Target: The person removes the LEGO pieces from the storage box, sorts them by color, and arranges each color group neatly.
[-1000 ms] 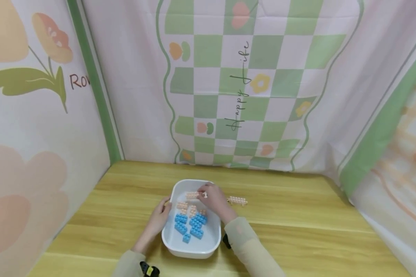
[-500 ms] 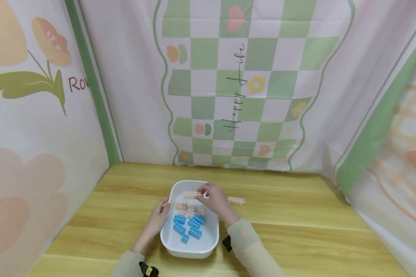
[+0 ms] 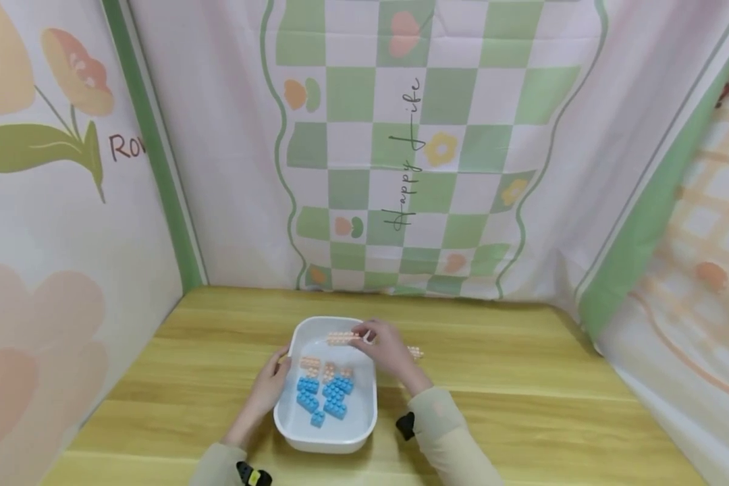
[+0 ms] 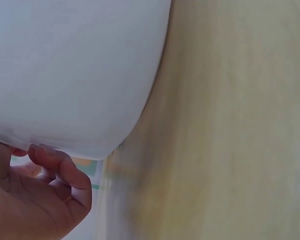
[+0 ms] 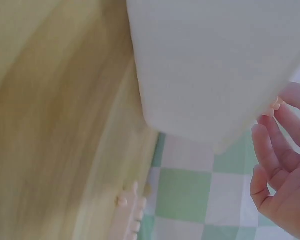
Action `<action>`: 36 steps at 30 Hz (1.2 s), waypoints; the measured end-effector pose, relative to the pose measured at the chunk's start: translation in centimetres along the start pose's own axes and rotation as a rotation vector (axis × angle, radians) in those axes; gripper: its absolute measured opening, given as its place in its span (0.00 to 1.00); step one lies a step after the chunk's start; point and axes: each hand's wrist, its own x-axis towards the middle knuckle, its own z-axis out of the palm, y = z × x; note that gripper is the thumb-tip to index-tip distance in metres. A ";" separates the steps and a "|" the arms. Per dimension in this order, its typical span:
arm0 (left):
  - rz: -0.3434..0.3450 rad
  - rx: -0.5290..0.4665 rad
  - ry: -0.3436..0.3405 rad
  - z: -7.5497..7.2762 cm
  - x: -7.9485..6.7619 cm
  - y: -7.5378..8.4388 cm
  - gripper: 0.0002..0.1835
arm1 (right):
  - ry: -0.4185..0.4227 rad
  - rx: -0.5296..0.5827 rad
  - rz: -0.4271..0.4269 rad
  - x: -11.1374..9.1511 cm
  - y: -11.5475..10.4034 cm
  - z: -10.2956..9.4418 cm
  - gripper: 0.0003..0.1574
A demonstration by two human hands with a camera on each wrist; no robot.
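Observation:
A white tray (image 3: pixel 361 425) sits on the wooden table, holding several blue building bricks (image 3: pixel 334 407) near its middle and several peach building bricks (image 3: pixel 310 362) farther back. On its left side, my left hand (image 3: pixel 271 383) holds the rim; in the left wrist view, curled fingers (image 4: pixel 80 187) touch the outer wall. Over the far right part of the tray, my right hand (image 3: pixel 389 347) pinches one end of a long peach building brick (image 3: pixel 340 338). The right wrist view shows only a small part of that brick (image 5: pixel 272 108) between the fingertips, the tray wall hiding the rest.
Another long peach brick (image 3: pixel 416 352) lies on the table (image 3: pixel 492 378) right of the tray, partly behind my right hand. A printed curtain (image 3: pixel 395 169) hangs along the table's back edge. More curtain (image 3: pixel 55 304) closes the left side.
My head view has shifted slightly, moving the scene left. The right hand with the long peach brick has moved a little right and back relative to the tray. My left hand stays at the rim.

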 end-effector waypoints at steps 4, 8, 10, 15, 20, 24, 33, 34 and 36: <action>-0.008 -0.004 0.006 0.1 0.0 -0.1 0.25 | 0.037 0.032 0.029 -0.3 0.4 -1.0 0.14; 0.012 0.012 0.019 0.2 0.0 -0.1 0.24 | 0.087 0.062 0.034 -0.4 1.1 -1.8 0.14; 0.023 0.021 0.021 0.2 0.1 0.0 0.24 | 0.106 0.082 0.034 -0.5 1.4 -2.3 0.16; 0.029 0.012 0.011 0.2 0.1 0.0 0.24 | 0.127 0.080 0.034 -0.9 1.9 -3.0 0.16; 0.042 0.026 0.028 0.3 0.1 -0.1 0.24 | 0.138 0.080 0.053 -1.3 2.7 -3.5 0.15; 0.052 0.042 0.040 0.3 0.1 -0.1 0.24 | 0.163 0.089 0.064 -1.6 3.3 -4.0 0.14; 0.036 0.037 0.027 0.3 0.1 0.0 0.24 | 0.171 0.076 0.127 -2.5 5.0 -5.4 0.17; 0.035 0.034 0.024 0.3 0.1 0.0 0.24 | 0.170 0.074 0.137 -2.6 5.2 -5.6 0.17; 0.034 0.025 0.018 0.3 0.1 0.1 0.24 | 0.167 0.067 0.158 -2.9 5.9 -5.9 0.17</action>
